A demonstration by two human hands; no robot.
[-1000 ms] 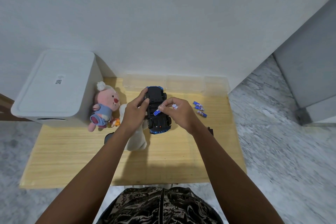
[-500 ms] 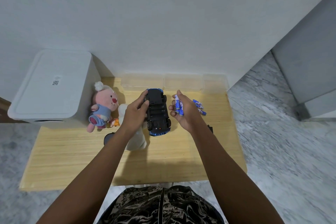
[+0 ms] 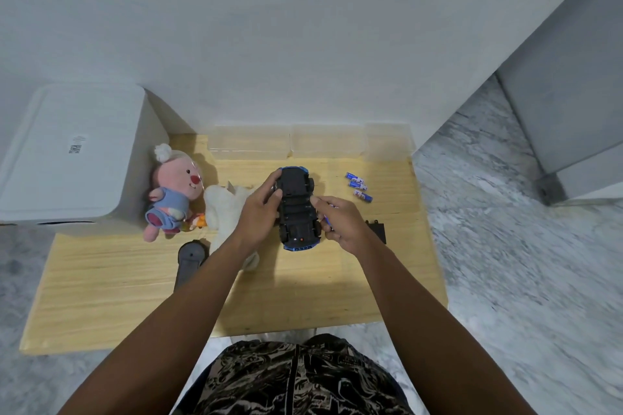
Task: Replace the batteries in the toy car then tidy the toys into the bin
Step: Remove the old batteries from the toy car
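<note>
The wooden table [image 3: 101, 296] carries everything within my reach, so both hands can work low over it. The white bin [image 3: 74, 158] stands shut at the far left corner, waiting for the tidying that I judge comes last. A row of clear boxes [image 3: 303, 141] lines the wall edge. The pink plush toy [image 3: 173, 192] and the white plush toy [image 3: 226, 212] lie left of centre, pushed aside to free the working area. The toy car [image 3: 298, 209] lies upside down at the table's middle, its underside exposed so the battery bay faces me. My left hand [image 3: 259, 216] grips the car's left flank with curled fingers, steadying it against the push of loading. My right hand [image 3: 344, 222] rests against the car's right side, fingers curled round a blue battery [image 3: 327, 220] held ready for insertion. A black cover [image 3: 377, 229] lies just right of that hand, presumably the bay lid set aside. Three loose batteries [image 3: 359, 186] lie apart, further right.
</note>
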